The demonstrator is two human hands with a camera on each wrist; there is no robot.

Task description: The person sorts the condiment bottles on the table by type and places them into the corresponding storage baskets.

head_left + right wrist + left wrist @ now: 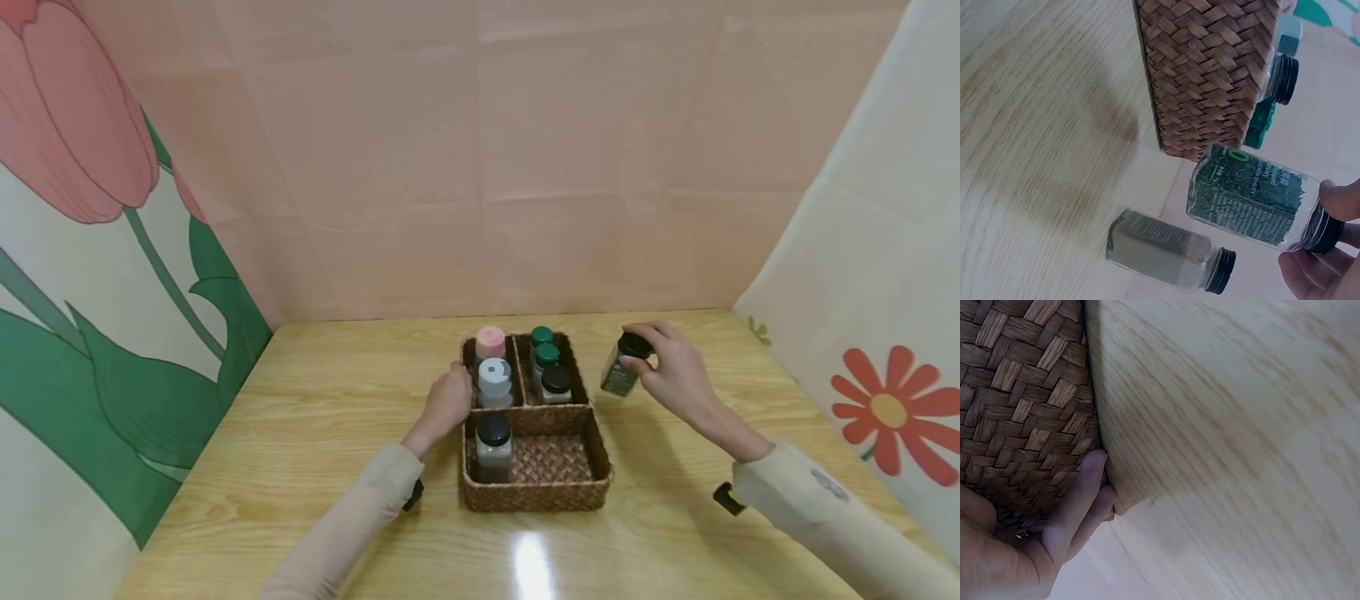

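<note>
A divided woven basket (536,500) sits on the table, holding several capped jars and bottles. My left hand (450,398) grips its left side; in the left wrist view, fingers (1075,503) lie against the woven wall near its lower edge. To the basket's right, my right hand (678,375) holds a glass spice jar (1250,197) of dried green herbs by its black cap, tilted in the head view. Behind this jar, in the right wrist view, stands another spice jar (1160,250) with pale contents and a black cap.
The basket's back left compartment has a pink-capped bottle (491,340) and a white-capped bottle (495,379). At back right are green-capped jars (546,354) and a black-capped jar (556,382). A black-capped jar (494,446) stands in the front compartment. Cloth (480,167) hangs behind the table.
</note>
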